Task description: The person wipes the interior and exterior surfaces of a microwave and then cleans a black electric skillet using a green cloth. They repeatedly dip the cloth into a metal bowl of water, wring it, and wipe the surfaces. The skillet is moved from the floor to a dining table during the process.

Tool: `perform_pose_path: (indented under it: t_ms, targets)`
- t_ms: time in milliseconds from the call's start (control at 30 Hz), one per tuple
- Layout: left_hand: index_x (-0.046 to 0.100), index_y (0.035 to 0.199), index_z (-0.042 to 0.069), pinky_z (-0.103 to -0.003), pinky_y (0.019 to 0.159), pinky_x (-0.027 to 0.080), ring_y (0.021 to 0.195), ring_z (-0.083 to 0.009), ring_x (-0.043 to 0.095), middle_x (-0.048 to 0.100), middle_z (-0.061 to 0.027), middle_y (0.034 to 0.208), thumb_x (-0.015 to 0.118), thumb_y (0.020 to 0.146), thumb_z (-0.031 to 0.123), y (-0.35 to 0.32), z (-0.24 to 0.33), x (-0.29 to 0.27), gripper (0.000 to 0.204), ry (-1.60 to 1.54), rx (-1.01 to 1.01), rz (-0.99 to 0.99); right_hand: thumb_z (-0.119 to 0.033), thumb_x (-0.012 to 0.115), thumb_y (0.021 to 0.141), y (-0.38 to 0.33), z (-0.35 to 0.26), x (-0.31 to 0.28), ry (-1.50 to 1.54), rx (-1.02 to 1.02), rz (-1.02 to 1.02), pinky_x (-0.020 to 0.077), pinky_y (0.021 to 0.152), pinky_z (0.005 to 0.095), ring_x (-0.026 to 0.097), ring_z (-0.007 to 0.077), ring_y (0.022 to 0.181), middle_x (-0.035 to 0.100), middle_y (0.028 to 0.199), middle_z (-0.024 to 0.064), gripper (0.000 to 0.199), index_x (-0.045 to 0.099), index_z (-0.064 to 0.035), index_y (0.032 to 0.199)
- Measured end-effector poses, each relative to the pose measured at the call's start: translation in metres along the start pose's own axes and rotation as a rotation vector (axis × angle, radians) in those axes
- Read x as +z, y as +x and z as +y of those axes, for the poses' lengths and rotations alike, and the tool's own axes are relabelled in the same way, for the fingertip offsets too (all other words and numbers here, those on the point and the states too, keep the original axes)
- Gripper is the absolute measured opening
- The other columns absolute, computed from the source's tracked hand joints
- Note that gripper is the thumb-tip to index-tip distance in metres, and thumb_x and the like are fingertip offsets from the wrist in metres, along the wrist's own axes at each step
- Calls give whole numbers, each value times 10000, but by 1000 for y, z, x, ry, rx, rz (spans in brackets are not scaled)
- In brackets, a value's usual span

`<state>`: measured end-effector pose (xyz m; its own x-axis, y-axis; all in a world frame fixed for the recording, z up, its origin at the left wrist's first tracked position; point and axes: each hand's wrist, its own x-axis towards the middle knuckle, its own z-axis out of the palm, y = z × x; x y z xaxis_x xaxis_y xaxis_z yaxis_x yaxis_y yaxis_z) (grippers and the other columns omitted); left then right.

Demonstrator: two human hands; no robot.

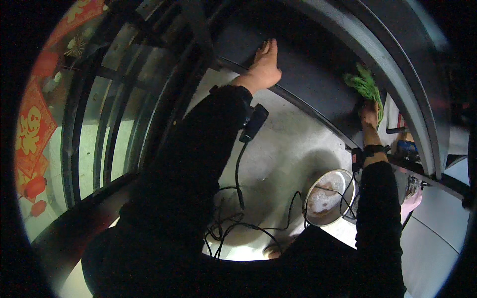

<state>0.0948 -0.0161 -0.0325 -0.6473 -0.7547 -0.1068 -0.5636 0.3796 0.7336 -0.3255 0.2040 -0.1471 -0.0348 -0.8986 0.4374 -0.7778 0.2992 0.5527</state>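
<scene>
My left hand (263, 67) rests on the dark shelf panel (308, 84) near its front edge. Its fingers are stretched out and nothing is in them. Farther right, my right hand (368, 115) grips a crumpled green cloth (365, 84) against the same panel. Part of the cloth spreads beyond the fingers and a strip hangs down beside the wrist. Most of the right fingers are hidden in shadow and by the cloth.
A round pail (323, 201) of foamy, murky water stands on the floor by my right forearm. Black cables (238, 223) tangle below, and a small black box (255, 121) hangs at my left wrist. A curved metal frame (412, 99) rises right; dark slats (107, 114) line the left.
</scene>
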Motion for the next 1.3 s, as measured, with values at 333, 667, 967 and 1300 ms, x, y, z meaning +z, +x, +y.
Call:
perform_pose_path:
  t_ms: [333, 667, 967, 1300]
  targets:
    - [239, 1443, 80, -397, 1120, 225, 1376, -332, 230, 237, -188, 1487, 508, 792, 28, -13, -24, -23, 707, 242, 218, 86, -200, 474, 809, 148, -247, -222, 758, -77, -234, 227, 1067, 524, 388, 295, 1288, 477, 1348, 117, 358, 640, -174, 1125]
    - [284, 1431, 95, -419, 1122, 206, 1385, -280, 225, 236, -142, 1496, 461, 782, -41, -46, 12, -1, 687, 441, 427, -18, -296, 467, 876, 21, -52, -203, 485, 526, -1016, 271, 1093, 369, 343, 315, 1321, 272, 1472, 167, 588, 343, -7, 1373]
    - [288, 1402, -2, -396, 1122, 230, 1364, -326, 259, 272, -212, 1460, 496, 797, 25, -28, 19, -1, 641, 400, 174, 31, -309, 471, 817, 41, -157, -226, 388, 849, -920, 97, 1117, 511, 135, 387, 1384, 199, 1476, 245, 723, 230, 27, 1409]
    - [315, 1404, 27, -389, 1094, 276, 1301, -355, 358, 374, -228, 1398, 476, 768, -1, -37, -37, -63, 657, 156, 20, 137, -168, 495, 772, 190, -287, -274, 889, -154, -929, 316, 1004, 449, 465, 274, 1200, 449, 1346, 131, 473, 544, -142, 1241]
